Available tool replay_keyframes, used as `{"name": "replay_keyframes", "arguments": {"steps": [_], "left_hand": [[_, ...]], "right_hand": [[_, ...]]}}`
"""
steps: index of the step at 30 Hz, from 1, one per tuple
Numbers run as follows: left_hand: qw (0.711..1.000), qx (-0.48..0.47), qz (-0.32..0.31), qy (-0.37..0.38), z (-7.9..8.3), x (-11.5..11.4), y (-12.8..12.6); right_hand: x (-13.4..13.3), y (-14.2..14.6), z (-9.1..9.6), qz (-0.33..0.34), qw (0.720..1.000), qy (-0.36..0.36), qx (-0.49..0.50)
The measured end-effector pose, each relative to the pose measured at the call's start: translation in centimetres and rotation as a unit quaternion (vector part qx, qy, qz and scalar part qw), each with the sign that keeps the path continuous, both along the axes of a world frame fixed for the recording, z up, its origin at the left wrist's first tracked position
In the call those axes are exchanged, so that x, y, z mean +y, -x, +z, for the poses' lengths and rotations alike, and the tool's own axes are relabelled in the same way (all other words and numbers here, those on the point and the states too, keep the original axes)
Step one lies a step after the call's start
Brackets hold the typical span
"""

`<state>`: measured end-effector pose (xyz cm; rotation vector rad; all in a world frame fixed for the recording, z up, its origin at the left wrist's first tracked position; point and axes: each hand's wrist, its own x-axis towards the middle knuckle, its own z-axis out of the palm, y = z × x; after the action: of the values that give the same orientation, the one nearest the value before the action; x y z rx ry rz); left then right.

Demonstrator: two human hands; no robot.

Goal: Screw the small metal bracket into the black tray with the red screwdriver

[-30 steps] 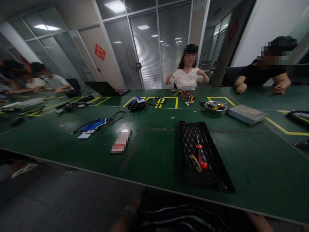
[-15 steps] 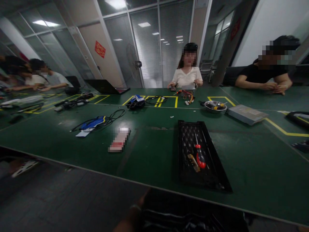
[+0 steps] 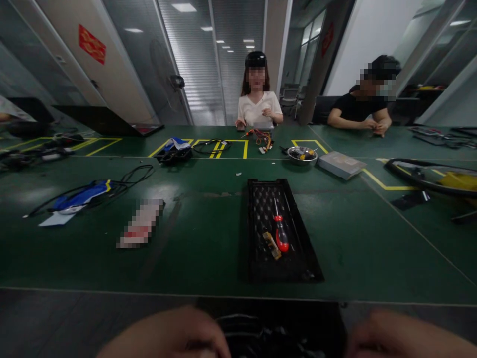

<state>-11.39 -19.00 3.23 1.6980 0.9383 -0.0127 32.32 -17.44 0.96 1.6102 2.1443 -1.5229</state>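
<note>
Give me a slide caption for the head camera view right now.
Left hand and right hand before a green table, where a black tray holds a red-and-black screwdriver.

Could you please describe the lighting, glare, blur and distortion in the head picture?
Head view: dim light, with pale glare on the green table near the pixelated pinkish item; head view: left hand and right hand dark, soft and cut off by the bottom edge; head view: the glass partition leans, suggesting wide-lens distortion.

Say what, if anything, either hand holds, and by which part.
Cannot be told: the left hand and right hand are cut off by the picture's edge. The screwdriver lies unheld in the black tray.
</note>
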Motion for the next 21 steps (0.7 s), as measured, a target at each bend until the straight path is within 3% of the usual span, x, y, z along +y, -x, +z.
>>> {"name": "replay_keyframes", "arguments": {"steps": [1,2,4,7,10,12,15,21], "left_hand": [[0.999,-0.019,0.004,-0.037,1.7,1.2,-0.3],[0.995,-0.034,0.025,-0.094,2.9,2.9,-0.8],[0.971,-0.029,0.095,-0.217,3.7,6.9,-2.1],[0.931,0.006,0.12,-0.345,2.7,13.4,-4.8],[0.916,0.02,-0.017,-0.4,1.2,17.6,-7.3],[0.901,0.04,-0.095,-0.422,0.3,18.6,-8.4],[0.891,0.054,-0.136,-0.43,-1.2,18.3,-9.1],[0.895,0.05,-0.119,-0.427,-3.3,18.0,-9.1]], "right_hand": [[1.0,0.4,2.4,0.032,0.999,-0.006,0.022],[2.4,1.2,4.4,0.012,0.997,-0.068,0.043],[6.2,3.5,6.7,-0.001,0.973,-0.228,0.039],[12.2,7.5,6.1,0.068,0.902,-0.425,-0.044],[16.1,10.1,3.7,0.218,0.851,-0.469,-0.089],[17.2,10.9,2.4,0.269,0.837,-0.464,-0.109],[17.7,10.9,1.2,0.268,0.833,-0.469,-0.119],[18.4,10.7,-0.3,0.194,0.842,-0.49,-0.117]]}}
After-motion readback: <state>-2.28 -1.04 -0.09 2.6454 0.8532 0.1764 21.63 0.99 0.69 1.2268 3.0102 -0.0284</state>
